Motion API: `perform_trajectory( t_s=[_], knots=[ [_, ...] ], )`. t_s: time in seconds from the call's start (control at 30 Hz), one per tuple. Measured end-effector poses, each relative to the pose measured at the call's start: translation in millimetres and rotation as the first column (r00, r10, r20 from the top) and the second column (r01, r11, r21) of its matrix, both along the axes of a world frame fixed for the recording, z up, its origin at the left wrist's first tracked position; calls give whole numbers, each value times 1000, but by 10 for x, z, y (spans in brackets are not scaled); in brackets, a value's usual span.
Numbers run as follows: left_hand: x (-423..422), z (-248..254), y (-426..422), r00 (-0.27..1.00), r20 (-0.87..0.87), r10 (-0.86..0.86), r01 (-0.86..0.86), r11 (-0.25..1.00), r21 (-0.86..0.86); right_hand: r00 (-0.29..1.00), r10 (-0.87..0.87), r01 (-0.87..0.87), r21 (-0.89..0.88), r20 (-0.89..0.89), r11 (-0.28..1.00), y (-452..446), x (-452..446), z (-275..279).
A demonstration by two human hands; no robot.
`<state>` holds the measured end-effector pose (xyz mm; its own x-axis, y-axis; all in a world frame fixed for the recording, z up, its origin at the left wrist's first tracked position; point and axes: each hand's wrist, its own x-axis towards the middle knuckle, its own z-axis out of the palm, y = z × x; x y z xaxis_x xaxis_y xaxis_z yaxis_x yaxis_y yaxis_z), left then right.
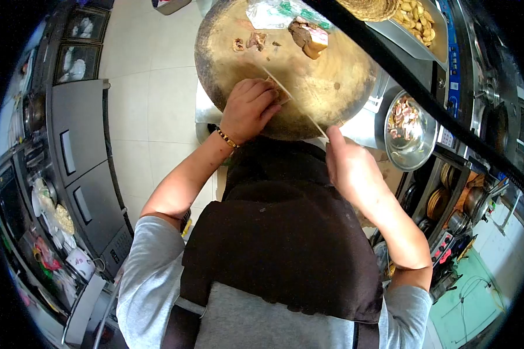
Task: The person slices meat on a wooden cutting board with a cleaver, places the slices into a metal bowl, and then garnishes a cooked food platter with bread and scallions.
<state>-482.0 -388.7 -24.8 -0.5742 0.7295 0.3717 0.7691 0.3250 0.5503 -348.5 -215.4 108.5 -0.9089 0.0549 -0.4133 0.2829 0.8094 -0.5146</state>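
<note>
My right hand (350, 163) is wrapped round the handle of a knife (300, 106), whose thin blade edge runs up and left across a round wooden chopping block (349, 64). Beside the blade, my left hand (250, 107) has its fingers curled over a small piece of meat (278, 93), pressing it to the block. The fingers hide most of that piece. Further back on the block lie a larger chunk of meat (310, 38) with a pale fatty side and a few small meat scraps (256, 40).
A clear plastic bag (273, 14) lies at the block's far edge. To the right stands a steel bowl (412, 152) holding sliced meat. A metal tray (439, 49) of yellowish pieces sits at the upper right, under a dark diagonal bar (413, 81). Grey cabinets (81, 125) line the left.
</note>
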Motion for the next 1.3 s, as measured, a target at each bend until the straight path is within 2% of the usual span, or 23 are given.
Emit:
perform_trajectory(
  t_s=[0.07,0.13,0.2,0.27,0.57,0.7,1.0,1.07,1.13,1.2,1.3],
  knots=[
    [-16,10,10,1000,0,-1,1,999,-37,999,-14,13,48,29,999,-52,13,21],
    [-21,25,13,1000,22,-22,23,997,-78,989,29,-38,59,146,997,-71,43,51],
    [-27,19,18,1000,19,-17,18,999,-48,989,19,-26,50,147,998,-98,51,127],
    [-32,8,33,1000,15,-22,23,1000,-17,972,16,-33,70,235,997,-97,61,157],
    [-45,-26,56,999,5,-41,42,999,-14,976,33,-33,-2,215,999,-45,-23,66],
    [-53,-24,67,999,-40,-29,29,1000,9,968,33,-40,23,249,999,-76,-127,-40],
    [-39,-86,56,1000,-17,3,-3,1000,-5,992,56,-54,-16,117,998,-72,-329,-461],
    [-74,-114,51,1000,-21,11,-12,1000,-24,990,30,-25,-35,138,999,-31,-226,-442],
    [-62,-109,40,1000,-5,-21,21,999,40,986,16,-5,-65,166,998,28,-127,-399],
    [-56,-79,21,999,36,-13,13,1000,0,981,-2,20,-92,195,996,36,-136,-457],
    [-44,-59,33,999,42,-14,15,1000,-15,995,-55,69,-170,88,983,-6,-202,-713]
  ],
)
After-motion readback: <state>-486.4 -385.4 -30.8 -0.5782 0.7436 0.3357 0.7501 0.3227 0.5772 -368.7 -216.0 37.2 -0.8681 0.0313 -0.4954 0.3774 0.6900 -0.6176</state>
